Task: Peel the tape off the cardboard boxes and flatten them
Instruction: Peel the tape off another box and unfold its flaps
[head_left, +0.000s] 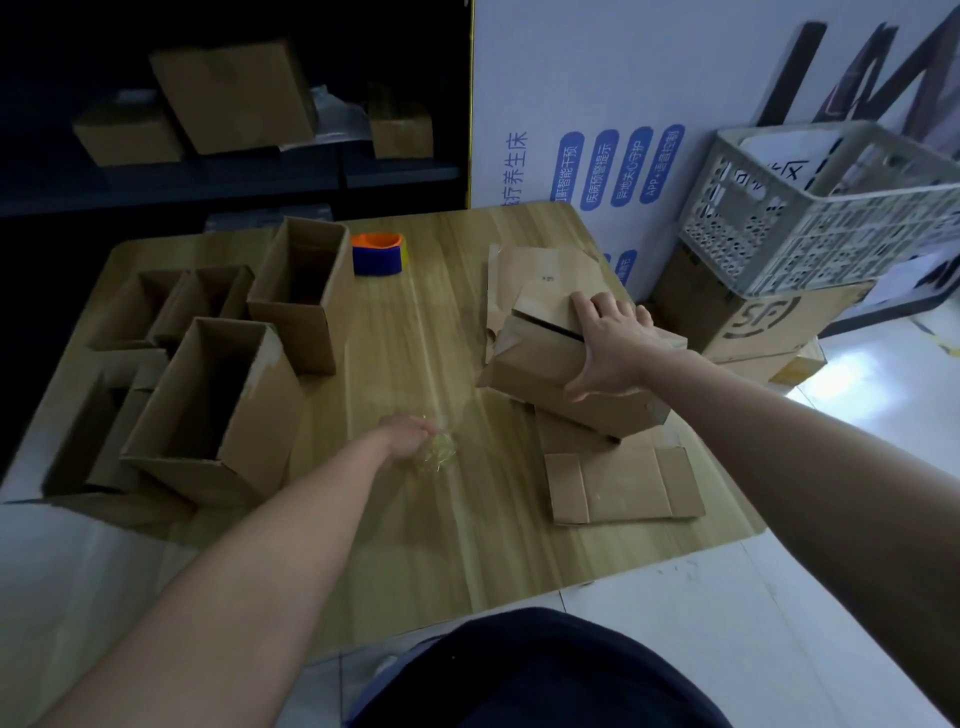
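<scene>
Cardboard boxes (260, 415) stand open-topped along the left side of the wooden table (395, 545), several crowded together, while one half-collapsed box (550, 374) lies on the right side atop flattened pieces (623, 486) of cardboard. My right hand (610, 353) lies spread across that box, fingers splayed and straight, thumb at its near edge, palm pressing down and grasping nothing. My left hand (408, 434) reaches to the middle of the table, its fingers curled around a crumpled wad of clear tape (439, 452) that touches the tabletop. An orange-and-blue tape dispenser (377, 254) sits near the far edge, just beside an upright open box. Off the table to the right, a grey plastic crate (831, 223) rests on a larger printed carton (769, 322).
</scene>
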